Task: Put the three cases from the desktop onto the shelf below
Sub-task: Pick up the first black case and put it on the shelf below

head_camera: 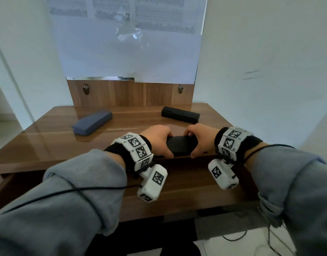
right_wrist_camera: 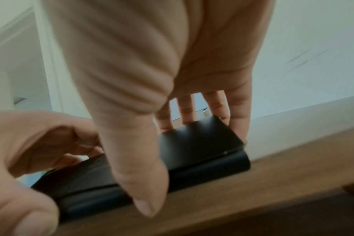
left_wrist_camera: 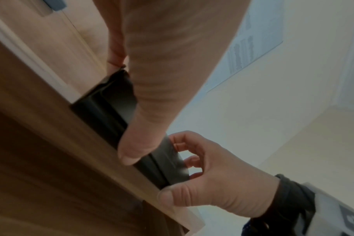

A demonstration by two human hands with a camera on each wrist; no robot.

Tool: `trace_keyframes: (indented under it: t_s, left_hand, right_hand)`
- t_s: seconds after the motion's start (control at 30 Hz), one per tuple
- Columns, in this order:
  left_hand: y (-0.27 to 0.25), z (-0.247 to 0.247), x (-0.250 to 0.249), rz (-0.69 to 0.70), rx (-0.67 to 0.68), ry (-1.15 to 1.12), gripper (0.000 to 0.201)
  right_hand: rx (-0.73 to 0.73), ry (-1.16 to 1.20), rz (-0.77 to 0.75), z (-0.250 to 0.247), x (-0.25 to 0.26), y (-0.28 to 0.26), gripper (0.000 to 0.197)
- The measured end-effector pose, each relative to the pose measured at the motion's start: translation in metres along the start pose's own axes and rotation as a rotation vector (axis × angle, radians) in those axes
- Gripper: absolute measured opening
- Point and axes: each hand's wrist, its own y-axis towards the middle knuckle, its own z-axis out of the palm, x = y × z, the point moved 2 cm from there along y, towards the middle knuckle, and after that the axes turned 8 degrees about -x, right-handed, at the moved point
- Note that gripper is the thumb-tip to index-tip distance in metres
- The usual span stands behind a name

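Note:
A flat black case (head_camera: 180, 147) lies at the front edge of the wooden desktop (head_camera: 48, 143). My left hand (head_camera: 166, 144) grips its left end and my right hand (head_camera: 193, 143) grips its right end, thumbs on the near side and fingers over the far side. The right wrist view shows this black case (right_wrist_camera: 202, 148) resting on the desk edge under my thumb (right_wrist_camera: 145, 183). In the left wrist view the case (left_wrist_camera: 105, 111) sits the same way. A blue case (head_camera: 91, 121) lies at the back left. A long black case (head_camera: 180, 114) lies at the back right.
A lower wooden shelf (head_camera: 177, 193) juts out below the desktop's front edge. A wooden back panel with two metal hooks (head_camera: 86, 89) stands behind the desk, with a white sheet above. White walls close in on both sides. Cables trail on the floor at the lower right.

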Motion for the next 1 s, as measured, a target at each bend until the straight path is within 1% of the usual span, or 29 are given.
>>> trace_keyframes:
  t_s: [0.1,0.23,0.3,0.43,0.53,0.63,0.87,0.93,1.0]
  left_hand:
    - [-0.001,0.008,-0.017,0.035,0.037,0.015,0.065]
    - [-0.007,0.018,-0.032,0.077,0.176,0.059,0.065]
    - [-0.008,0.026,-0.038,0.089,0.22,0.068,0.064]
    - [-0.004,0.044,-0.055,0.098,0.296,0.097,0.061]
    - [0.003,0.057,-0.066,0.093,0.356,0.128,0.063]
    - [0.011,0.067,-0.073,0.082,0.383,0.16,0.066]
    - [0.036,0.09,-0.089,0.087,0.411,0.167,0.061]
    - [0.041,0.1,-0.095,0.115,0.421,0.205,0.062]
    - [0.045,0.11,-0.099,0.15,0.418,0.257,0.063]
  right_hand:
    - [0.026,0.011,0.028,0.005,-0.016,-0.018,0.075]
    - [0.161,0.007,0.038,0.011,-0.026,-0.035,0.074]
    - [0.209,-0.013,0.035,0.015,-0.031,-0.041,0.074]
    - [0.265,-0.046,0.057,0.023,-0.044,-0.05,0.074]
    - [0.294,-0.063,0.08,0.025,-0.057,-0.052,0.075]
    - [0.31,-0.053,0.107,0.027,-0.071,-0.052,0.077]
    - [0.325,-0.095,0.122,0.031,-0.094,-0.041,0.078]
    - [0.327,-0.06,0.148,0.03,-0.101,-0.037,0.075]
    - [0.302,-0.029,0.149,0.028,-0.105,-0.035,0.068]
